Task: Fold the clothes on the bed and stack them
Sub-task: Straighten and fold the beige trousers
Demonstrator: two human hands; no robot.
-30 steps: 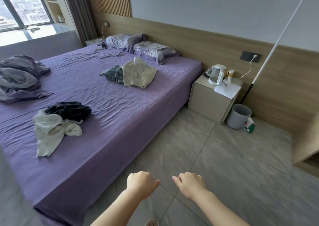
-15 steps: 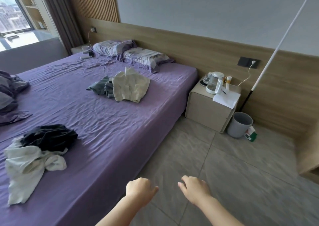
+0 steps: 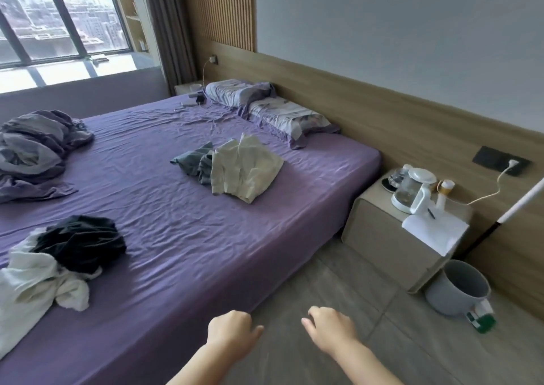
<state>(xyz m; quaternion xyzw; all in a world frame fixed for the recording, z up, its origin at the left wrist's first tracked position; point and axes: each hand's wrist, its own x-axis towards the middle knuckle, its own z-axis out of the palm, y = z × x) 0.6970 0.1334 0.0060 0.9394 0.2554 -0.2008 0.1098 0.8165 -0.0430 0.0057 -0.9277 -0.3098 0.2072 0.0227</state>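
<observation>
purple sheet covers the bed [image 3: 182,237], wrinkled all over. a bunched grey-purple duvet [image 3: 35,146] lies at its far left side, and two pillows [image 3: 265,111] sit against the wooden headboard. beside the bed stands a beige nightstand [image 3: 379,231] carrying a white kettle [image 3: 412,190] and a sheet of paper [image 3: 435,231]; a grey bin [image 3: 456,287] rests on the tiled floor just beside it, and a white pole [image 3: 524,199] leans on the wall there.

the left hand [image 3: 229,334] and right hand [image 3: 329,328] hang low in the view, near each other, over the floor at the bed's near edge. each grip is loosely curled with fingers tucked under, empty, touching no cloth.

the clothes lie in two heaps, both well apart from the hands. the nearer heap is to the left of the left hand: a crumpled white garment [image 3: 32,287] with a black garment [image 3: 82,240] piled partly on top of it. the farther heap sits mid-bed, ahead of the hands: a cream garment [image 3: 247,172] lying fairly flat, overlapping a dark grey-green garment [image 3: 194,161] bunched at its left. all four pieces are unfolded and creased.
</observation>
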